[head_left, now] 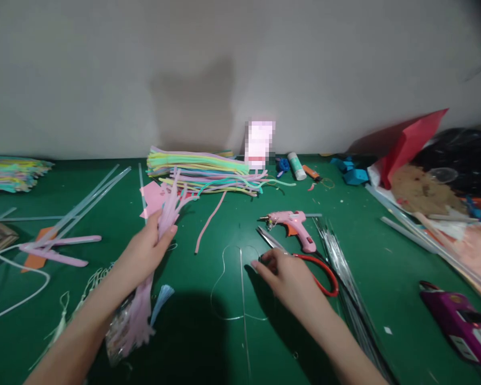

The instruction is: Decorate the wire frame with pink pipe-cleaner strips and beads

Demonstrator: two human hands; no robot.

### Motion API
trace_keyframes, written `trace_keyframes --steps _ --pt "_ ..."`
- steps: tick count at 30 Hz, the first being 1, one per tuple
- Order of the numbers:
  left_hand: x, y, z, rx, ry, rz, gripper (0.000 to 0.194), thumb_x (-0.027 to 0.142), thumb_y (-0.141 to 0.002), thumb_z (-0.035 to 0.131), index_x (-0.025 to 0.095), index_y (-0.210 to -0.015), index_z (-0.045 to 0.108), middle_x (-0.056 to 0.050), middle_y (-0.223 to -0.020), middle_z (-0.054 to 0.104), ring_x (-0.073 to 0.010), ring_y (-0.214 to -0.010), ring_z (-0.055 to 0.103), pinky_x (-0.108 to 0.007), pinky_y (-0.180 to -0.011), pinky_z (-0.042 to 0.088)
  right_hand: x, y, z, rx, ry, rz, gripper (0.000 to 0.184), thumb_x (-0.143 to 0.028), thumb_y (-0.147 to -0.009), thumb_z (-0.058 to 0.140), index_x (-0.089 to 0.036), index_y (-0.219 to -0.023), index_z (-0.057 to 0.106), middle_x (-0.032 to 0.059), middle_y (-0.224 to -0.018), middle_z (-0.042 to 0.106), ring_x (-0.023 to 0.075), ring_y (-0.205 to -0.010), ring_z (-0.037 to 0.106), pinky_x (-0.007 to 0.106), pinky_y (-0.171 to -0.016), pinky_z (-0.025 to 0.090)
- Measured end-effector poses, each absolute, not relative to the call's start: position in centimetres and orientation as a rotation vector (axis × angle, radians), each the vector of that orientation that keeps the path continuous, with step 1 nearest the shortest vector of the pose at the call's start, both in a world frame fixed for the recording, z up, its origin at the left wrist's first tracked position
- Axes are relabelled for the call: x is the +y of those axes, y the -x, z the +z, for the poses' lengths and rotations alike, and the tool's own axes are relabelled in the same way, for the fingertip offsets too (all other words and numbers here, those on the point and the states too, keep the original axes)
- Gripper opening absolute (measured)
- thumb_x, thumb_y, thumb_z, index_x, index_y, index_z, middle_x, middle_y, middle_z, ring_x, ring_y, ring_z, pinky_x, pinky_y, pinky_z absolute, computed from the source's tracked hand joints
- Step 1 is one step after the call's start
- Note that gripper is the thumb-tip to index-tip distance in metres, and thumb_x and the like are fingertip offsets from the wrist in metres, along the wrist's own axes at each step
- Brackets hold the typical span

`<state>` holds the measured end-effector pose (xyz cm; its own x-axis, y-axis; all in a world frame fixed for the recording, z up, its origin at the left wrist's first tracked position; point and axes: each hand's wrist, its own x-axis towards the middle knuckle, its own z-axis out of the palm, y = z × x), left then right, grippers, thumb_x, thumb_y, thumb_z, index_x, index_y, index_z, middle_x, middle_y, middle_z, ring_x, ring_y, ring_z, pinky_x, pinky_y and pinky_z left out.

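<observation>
Glue gun [300, 230]: pink with an orange trigger, lying on the green table [385, 289], nozzle pointing left.
Left hand [146, 248]: well left of the glue gun, closed round a bunch of pale pink fuzzy stems [170, 209]; the grasped stretch is hidden by the fingers, and the wrist covers more below it.
Right hand [292, 275]: just on the near side of the glue gun, bent over the scissors [272, 240]; I cannot tell whether the fingers grip them or only hover.
Scissors: close on the near side of the glue gun, blades pointing away and left, one red handle loop in sight, the pivot hidden under the hand.
Wire outline [242, 283]: left of the glue gun and nearer, curved around a straight rod; so fine that its right side is hard to trace.
Coloured stems [196, 160]: beyond the glue gun to the left, too overlapped to count.
Bright panel [258, 141]: beyond the glue gun, slightly left, blurred into squares and unreadable.
Clear packet [116, 334]: far left of the glue gun and nearer, partly under the pink stems; contents unclear.
Purple box [457, 321]: far right of the glue gun and nearer, cut off by the picture's edge.
</observation>
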<state>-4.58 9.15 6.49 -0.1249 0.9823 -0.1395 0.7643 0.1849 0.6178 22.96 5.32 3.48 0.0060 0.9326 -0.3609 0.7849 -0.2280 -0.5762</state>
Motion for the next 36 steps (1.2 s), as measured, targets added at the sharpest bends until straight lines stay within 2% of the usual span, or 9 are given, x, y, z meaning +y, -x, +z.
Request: trace_keyframes --steps 2,4,8,13,18,23,27,30,36 --pt "10.5 3.7 6.4 2.102 -1.976 0.615 0.058 0.040 -0.089 0.048 0.006 -0.135 0.047 -0.024 -0.130 0.054 -0.0392 -0.125 0.048 -0.054 -0.103 0.038 5.5 -22.1 2.9 -1.984 2.161 0.942 0.022 -0.034 -0.090 0.057 -0.013 -0.085 0.063 0.0107 -0.075 0.070 0.0221 -0.070 0.064 0.029 -0.060 0.037" --pt "10.1 2.0 6.0 2.165 -2.212 0.687 0.052 0.034 -0.092 0.046 0.006 -0.137 0.046 -0.025 -0.136 0.048 -0.0406 -0.129 0.042 -0.058 -0.105 0.034 5.6 -21.5 2.5 -2.027 2.213 0.904 0.020 -0.029 -0.091 0.055 -0.013 -0.084 0.063 0.0132 -0.078 0.071 0.0242 -0.075 0.066 0.029 -0.061 0.035" --pt "6.3 -1.6 4.1 1.697 -2.390 0.619 0.026 0.025 -0.097 0.043 0.015 -0.111 0.062 -0.012 -0.106 0.062 -0.0257 -0.101 0.060 -0.041 -0.090 0.049 5.9 -21.6 2.1 -2.028 2.227 0.920 0.019 -0.025 -0.092 0.052 -0.014 -0.080 0.063 0.0130 -0.077 0.072 0.0234 -0.072 0.066 0.029 -0.060 0.032" --pt "4.5 -4.4 1.8 1.728 -2.282 0.398 0.010 0.019 -0.091 0.056 0.018 -0.085 0.064 -0.004 -0.085 0.063 -0.0205 -0.083 0.063 -0.033 -0.076 0.054 6.1 -22.1 1.7 -2.008 2.204 0.990 0.023 -0.029 -0.093 0.052 -0.017 -0.076 0.061 0.0083 -0.074 0.072 0.0195 -0.068 0.064 0.027 -0.061 0.034" --pt "5.5 -7.9 2.4 1.949 -2.241 0.108 0.008 0.021 -0.086 0.062 0.014 -0.085 0.065 -0.010 -0.086 0.065 -0.0265 -0.083 0.066 -0.033 -0.066 0.055 6.0 -22.1 1.9 -1.976 2.218 0.999 0.031 -0.037 -0.095 0.048 -0.017 -0.074 0.060 0.0087 -0.073 0.071 0.0209 -0.068 0.063 0.028 -0.061 0.034" --pt "5.8 -10.8 3.1 2.126 -2.012 -0.132 0.016 0.008 -0.086 0.051 0.008 -0.087 0.067 -0.015 -0.084 0.069 -0.0275 -0.081 0.070 -0.032 -0.066 0.055 5.6 -22.5 2.7 -1.946 2.282 0.917 0.034 -0.040 -0.096 0.045 -0.017 -0.075 0.059 0.0097 -0.073 0.070 0.0222 -0.067 0.063 0.029 -0.060 0.034" --pt "6.0 -12.3 3.1 2.176 -1.872 -0.155 0.028 0.001 -0.087 0.039 0.005 -0.089 0.067 -0.014 -0.070 0.069 -0.0261 -0.067 0.072 -0.028 -0.056 0.052 5.3 -23.0 2.8 -1.928 2.295 0.893 0.036 -0.041 -0.096 0.045 -0.019 -0.072 0.059 0.0093 -0.071 0.070 0.0220 -0.065 0.063 0.028 -0.059 0.034" --pt "6.2 -13.4 3.1 2.180 -1.790 -0.139 0.028 0.002 -0.087 0.039 0.004 -0.093 0.066 -0.013 -0.062 0.067 -0.0260 -0.062 0.071 -0.026 -0.051 0.049 5.1 -23.2 2.7 -1.951 2.272 0.910 0.036 -0.040 -0.095 0.045 -0.019 -0.071 0.060 0.0099 -0.070 0.071 0.0228 -0.067 0.065 0.029 -0.059 0.034" --pt "6.7 -14.4 3.1 2.134 -1.670 -0.076 0.031 -0.001 -0.085 0.035 -0.002 -0.096 0.064 -0.018 -0.066 0.066 -0.0301 -0.064 0.072 -0.028 -0.050 0.047 4.7 -23.8 2.3 -1.942 2.207 0.949 0.032 -0.035 -0.093 0.047 -0.019 -0.068 0.058 0.0093 -0.069 0.070 0.0221 -0.065 0.063 0.028 -0.058 0.033"
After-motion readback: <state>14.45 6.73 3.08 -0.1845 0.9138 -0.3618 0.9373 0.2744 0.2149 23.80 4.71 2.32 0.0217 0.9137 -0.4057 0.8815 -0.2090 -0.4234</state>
